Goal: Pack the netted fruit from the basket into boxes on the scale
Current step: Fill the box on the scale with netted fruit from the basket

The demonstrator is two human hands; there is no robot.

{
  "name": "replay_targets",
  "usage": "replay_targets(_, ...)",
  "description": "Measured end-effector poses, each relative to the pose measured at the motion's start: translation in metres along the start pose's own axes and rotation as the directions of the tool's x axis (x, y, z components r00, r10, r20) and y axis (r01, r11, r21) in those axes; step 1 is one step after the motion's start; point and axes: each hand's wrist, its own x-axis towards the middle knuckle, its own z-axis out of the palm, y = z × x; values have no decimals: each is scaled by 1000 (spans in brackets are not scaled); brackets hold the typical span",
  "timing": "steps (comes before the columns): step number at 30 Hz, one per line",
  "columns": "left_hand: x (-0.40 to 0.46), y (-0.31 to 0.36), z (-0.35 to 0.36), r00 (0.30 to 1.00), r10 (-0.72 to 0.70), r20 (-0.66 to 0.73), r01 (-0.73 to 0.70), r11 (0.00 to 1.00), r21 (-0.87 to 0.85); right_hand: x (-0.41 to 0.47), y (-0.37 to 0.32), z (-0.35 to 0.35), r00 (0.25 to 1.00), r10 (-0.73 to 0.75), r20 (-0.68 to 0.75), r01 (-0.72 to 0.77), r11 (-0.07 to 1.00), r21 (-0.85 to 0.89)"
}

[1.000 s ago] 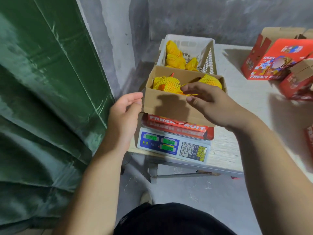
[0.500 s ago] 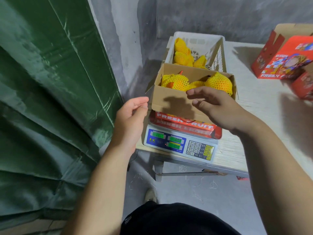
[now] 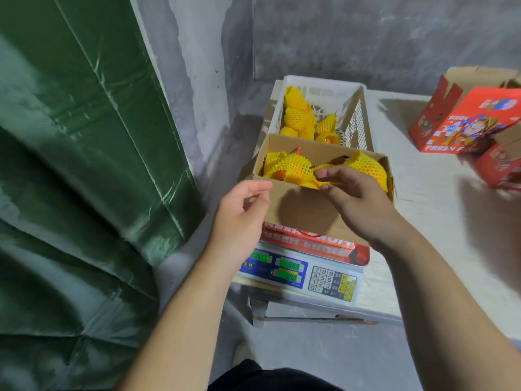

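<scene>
An open cardboard box (image 3: 303, 210) with a red printed front stands on the digital scale (image 3: 301, 275). Inside lie yellow netted fruit (image 3: 290, 166), one at the left and one at the right (image 3: 366, 165). Behind the box sits a white plastic basket (image 3: 358, 108) holding several more netted fruit (image 3: 298, 114). My left hand (image 3: 239, 218) hovers at the box's near left corner with fingers loosely curled, holding nothing. My right hand (image 3: 358, 201) reaches over the box's near wall, fingers relaxed just above the fruit, gripping nothing.
Red printed fruit boxes (image 3: 468, 119) stand at the right on the pale table (image 3: 428, 210). A green curtain (image 3: 79, 165) hangs at the left beside a grey concrete wall (image 3: 366, 32). The floor lies below the table's front edge.
My right hand has lifted slightly and shifted over the box's near wall. My left hand stays beside the left corner. The view has swung a little to the left.
</scene>
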Motion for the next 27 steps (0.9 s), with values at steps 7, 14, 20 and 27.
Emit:
replay_targets(7, 87, 19, 10, 974, 91, 206, -125, 980, 157, 57, 1, -3, 940, 16, -342, -22, 1000, -14)
replay_targets(14, 207, 32, 38, 936, 184, 299, -262, 934, 245, 88, 20, -51, 805, 32, -593, -175, 967, -185)
replay_targets(20, 313, -8, 103, 832, 92, 547, -375, 820, 432, 174, 47, -93, 943, 150, -296, -249, 911, -329)
replay_targets(27, 409, -71, 126, 668, -143, 730, -588, 501, 636, 307, 110, -122, 759, 602, 250, -563, 413, 716)
